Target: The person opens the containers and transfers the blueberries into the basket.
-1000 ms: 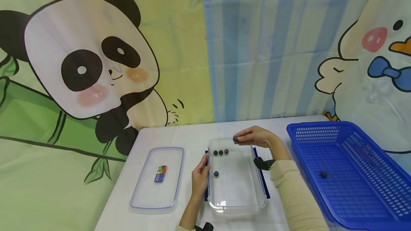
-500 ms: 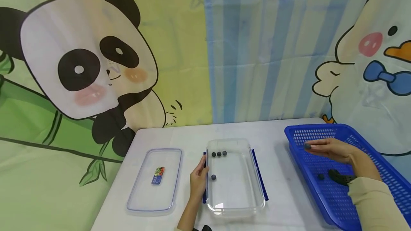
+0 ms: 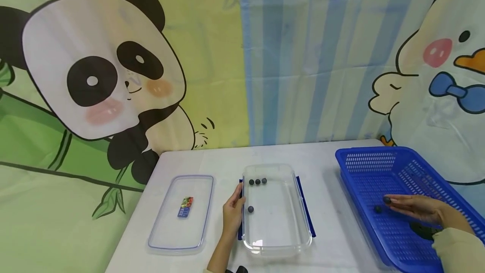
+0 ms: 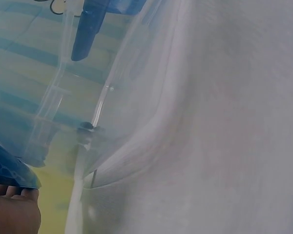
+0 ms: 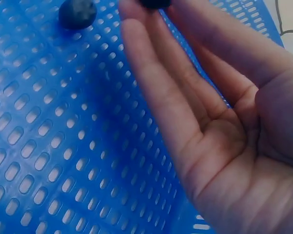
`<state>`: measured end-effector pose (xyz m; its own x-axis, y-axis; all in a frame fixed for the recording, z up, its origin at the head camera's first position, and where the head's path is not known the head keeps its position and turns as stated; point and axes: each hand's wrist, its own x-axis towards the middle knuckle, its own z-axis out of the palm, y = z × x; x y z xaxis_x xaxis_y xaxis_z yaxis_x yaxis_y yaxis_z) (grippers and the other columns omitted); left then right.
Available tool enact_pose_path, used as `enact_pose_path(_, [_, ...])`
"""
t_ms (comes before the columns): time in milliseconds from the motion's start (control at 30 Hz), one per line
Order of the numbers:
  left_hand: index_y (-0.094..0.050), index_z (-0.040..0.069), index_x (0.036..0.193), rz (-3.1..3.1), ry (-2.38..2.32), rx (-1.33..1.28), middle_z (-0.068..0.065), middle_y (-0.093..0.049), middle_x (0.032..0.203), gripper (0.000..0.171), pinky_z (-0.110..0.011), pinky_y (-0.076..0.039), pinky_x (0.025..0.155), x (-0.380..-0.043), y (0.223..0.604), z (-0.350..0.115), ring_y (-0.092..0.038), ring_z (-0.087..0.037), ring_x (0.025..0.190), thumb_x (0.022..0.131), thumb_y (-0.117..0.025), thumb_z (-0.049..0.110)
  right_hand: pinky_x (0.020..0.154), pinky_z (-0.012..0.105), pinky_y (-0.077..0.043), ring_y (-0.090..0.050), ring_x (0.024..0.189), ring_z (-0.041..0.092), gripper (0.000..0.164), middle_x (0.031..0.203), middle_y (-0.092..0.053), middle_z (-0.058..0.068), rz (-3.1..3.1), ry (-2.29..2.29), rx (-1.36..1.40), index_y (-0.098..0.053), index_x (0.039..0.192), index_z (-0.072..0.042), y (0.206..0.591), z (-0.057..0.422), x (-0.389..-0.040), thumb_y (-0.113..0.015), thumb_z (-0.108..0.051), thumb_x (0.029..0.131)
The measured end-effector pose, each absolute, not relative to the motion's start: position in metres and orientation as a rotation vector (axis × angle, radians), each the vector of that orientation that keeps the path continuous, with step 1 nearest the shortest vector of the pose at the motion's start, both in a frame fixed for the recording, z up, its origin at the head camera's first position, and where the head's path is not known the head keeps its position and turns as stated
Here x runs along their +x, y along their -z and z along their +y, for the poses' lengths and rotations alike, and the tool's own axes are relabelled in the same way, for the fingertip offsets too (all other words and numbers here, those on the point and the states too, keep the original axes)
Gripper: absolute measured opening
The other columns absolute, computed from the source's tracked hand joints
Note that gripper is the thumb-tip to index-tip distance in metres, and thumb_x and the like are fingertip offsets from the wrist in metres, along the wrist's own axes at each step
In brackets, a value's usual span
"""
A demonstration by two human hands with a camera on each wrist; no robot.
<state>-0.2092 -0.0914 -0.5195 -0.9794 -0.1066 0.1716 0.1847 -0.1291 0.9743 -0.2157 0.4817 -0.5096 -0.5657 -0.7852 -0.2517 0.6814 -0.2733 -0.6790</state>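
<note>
A clear plastic container [image 3: 278, 222] with blue side latches stands mid-table. Inside it, three small dark balls [image 3: 257, 181] sit in a row near the far left corner, and another dark ball [image 3: 251, 209] lies closer to me. My left hand [image 3: 232, 214] holds the container's left side; its curled fingers [image 4: 13, 191] are at a blue latch flap [image 4: 10, 168]. Over the blue basket [image 3: 363, 239], my right hand [image 3: 424, 210] pinches a dark ball [image 3: 387, 200], like a blueberry, at its fingertips. A similar ball [image 5: 78, 13] rests on the basket floor beside that hand.
A clear lid [image 3: 201, 235] with a coloured sticker [image 3: 185, 207] lies flat at the left of the white table [image 3: 310, 155]. Behind the table hangs a cartoon-printed curtain [image 3: 212, 54].
My right hand has moved right from above the container's far edge to low in the basket, still pinching a dark ball. The left hand stays at the container, whose balls have not shifted.
</note>
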Motion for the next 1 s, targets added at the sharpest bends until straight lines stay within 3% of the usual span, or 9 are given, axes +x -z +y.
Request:
enact_pose_path(367, [-0.046,-0.006,0.129,-1.885,2.207,-0.128,-0.015,-0.045,0.135,0.042,-0.015,-0.030,0.101,-0.222,0.546,-0.092,-0.034,-0.027,0.129,0.088,-0.053,-0.005,0.110,0.030,-0.018,-0.045,0.124,0.022,0.051,0.129,-0.052,0.014,0.916,2.036,-0.132,-0.057,0.125,-0.006,0.492,0.480,-0.210,-0.012,-0.004,0.101])
enact_pose_path(667, [-0.048,-0.003,0.130,-1.849,2.136,-0.226,-0.012,-0.048,0.134,0.042,-0.015,-0.031,0.100,-0.223,0.554,-0.090,-0.038,-0.021,0.128,0.089,-0.055,0.004,0.103,0.032,-0.035,-0.049,0.120,0.023,0.053,0.126,-0.054,0.015,1.046,2.119,-0.437,-0.054,0.127,-0.001,0.438,0.408,-0.242,-0.009,0.004,0.099])
enact_pose_path(1000, [-0.047,0.000,0.131,-1.890,2.218,-0.108,-0.008,-0.046,0.136,0.043,-0.017,-0.028,0.103,-0.223,0.550,-0.092,-0.035,-0.020,0.130,0.089,-0.055,0.002,0.093,0.033,-0.047,-0.062,0.101,0.020,0.027,0.105,-0.066,0.010,1.537,1.925,-0.343,-0.067,0.107,-0.003,0.414,0.255,-0.272,-0.044,0.003,0.094])
